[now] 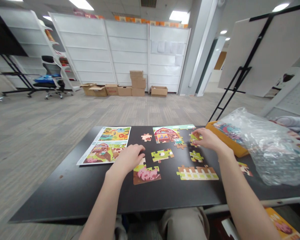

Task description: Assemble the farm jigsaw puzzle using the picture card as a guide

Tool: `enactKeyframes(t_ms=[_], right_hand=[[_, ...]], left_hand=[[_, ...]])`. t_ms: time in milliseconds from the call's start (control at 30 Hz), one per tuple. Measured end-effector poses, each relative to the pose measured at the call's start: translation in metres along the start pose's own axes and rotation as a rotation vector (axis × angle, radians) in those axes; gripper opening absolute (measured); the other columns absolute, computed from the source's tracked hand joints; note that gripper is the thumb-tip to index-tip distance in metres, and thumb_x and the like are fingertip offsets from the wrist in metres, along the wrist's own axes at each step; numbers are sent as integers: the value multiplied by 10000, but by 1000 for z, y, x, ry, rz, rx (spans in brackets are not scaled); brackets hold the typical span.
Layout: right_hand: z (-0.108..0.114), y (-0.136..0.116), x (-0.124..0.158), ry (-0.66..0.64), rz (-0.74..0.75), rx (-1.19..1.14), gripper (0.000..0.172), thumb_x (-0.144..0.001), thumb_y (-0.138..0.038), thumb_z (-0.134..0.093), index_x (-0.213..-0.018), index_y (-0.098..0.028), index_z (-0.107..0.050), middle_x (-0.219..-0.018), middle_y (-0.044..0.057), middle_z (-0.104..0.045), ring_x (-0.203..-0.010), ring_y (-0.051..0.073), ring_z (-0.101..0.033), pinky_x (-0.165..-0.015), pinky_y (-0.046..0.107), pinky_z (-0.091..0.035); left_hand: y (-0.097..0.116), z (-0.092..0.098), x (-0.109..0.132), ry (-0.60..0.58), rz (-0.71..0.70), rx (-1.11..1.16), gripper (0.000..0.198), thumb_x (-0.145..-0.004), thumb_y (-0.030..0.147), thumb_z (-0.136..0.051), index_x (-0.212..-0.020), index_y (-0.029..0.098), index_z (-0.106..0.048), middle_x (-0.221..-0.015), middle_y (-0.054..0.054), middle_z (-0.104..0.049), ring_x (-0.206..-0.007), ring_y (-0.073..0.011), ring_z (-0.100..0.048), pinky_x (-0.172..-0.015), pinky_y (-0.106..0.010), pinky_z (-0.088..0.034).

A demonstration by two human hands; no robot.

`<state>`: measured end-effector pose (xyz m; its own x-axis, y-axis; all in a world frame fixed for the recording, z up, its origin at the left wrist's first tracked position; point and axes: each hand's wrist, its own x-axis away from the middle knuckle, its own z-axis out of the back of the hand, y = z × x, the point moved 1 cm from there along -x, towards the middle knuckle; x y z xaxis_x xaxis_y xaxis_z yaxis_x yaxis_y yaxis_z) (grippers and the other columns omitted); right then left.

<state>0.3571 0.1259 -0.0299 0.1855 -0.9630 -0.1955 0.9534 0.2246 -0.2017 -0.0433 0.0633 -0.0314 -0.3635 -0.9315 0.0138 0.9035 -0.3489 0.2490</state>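
My right hand (209,138) has its fingers closed on a green puzzle piece (193,140) at the right of the joined barn section (165,135). Loosely bent, my left hand (130,157) hovers beside the pink pig section (148,174), its thumb and fingers apart and nothing visible between them. The hand hides part of that section's upper left. Between the hands lies a joined green strip with a sheep (162,155). A loose green piece (196,156) is below my right hand, above the white fence strip (198,173). A brown-spotted piece (146,137) lies alone left of the barn.
A printed picture sheet (90,159) lies at the left of the black table (72,186). On the right, a yellow box (230,143) of pieces is partly under clear plastic wrap (270,156). Another piece (245,168) lies near my right forearm.
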Motion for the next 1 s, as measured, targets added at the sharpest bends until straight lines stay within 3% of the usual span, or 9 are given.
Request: enactKeyframes(t_ms=[133, 333, 533, 633, 733, 867, 1000], right_hand=[[-5, 28, -1, -37, -110, 13, 334, -712, -282, -713, -1033, -192, -725, -937, 67, -725, -896, 243, -676, -801, 304, -499], [-2, 53, 7, -42, -277, 103, 341, -684, -196, -701, -1023, -187, -739, -934, 83, -736, -801, 232, -692, -699, 291, -497], [5, 53, 13, -90, -457, -9, 394, -711, -191, -668, -1102, -177, -712, -806, 63, -746, -551, 187, -663, -580, 292, -494], [6, 51, 12, -93, -537, 35, 362, -707, -201, -690, -1066, -177, -731, -797, 77, -755, -616, 214, -697, -602, 298, -503], [4, 50, 12, -131, -552, 56, 321, -687, -176, -708, -1005, -171, -752, -846, 102, -767, -712, 241, -722, -607, 294, -502], [7, 46, 13, -147, -526, 45, 274, -716, -190, -703, -983, -158, -758, -784, 89, -761, -703, 232, -719, -622, 280, -503], [16, 26, 23, -54, -345, -26, 304, -798, -301, -675, -1058, -162, -753, -958, 113, -775, -830, 244, -720, -750, 299, -528]], left_hand=[[5, 1, 2, -27, -8, -14, 267, -939, 251, -536, -1152, 201, -690, -1188, -104, -713, -1099, -262, -661, -957, -367, -494], [7, 2, 2, -34, -15, -16, 278, -951, 257, -519, -1152, 184, -697, -1180, -111, -707, -1101, -264, -663, -962, -355, -490], [0, -5, 0, -29, -39, 5, 296, -953, 278, -515, -1163, 172, -695, -1199, -116, -694, -1114, -260, -650, -1007, -361, -474], [-2, -7, 0, -24, -49, 10, 298, -955, 278, -504, -1153, 172, -700, -1197, -115, -692, -1108, -254, -651, -1009, -353, -474], [-2, -7, -1, -28, -52, 16, 302, -956, 277, -503, -1153, 163, -701, -1194, -118, -690, -1109, -253, -650, -1009, -345, -474], [-3, -8, -2, -45, -59, 18, 310, -970, 270, -479, -1153, 159, -703, -1196, -118, -690, -1117, -254, -647, -1018, -343, -464], [-6, -8, -2, -48, -60, 28, 344, -996, 237, -405, -1136, 168, -711, -1192, -112, -697, -1116, -245, -653, -1016, -338, -460]])
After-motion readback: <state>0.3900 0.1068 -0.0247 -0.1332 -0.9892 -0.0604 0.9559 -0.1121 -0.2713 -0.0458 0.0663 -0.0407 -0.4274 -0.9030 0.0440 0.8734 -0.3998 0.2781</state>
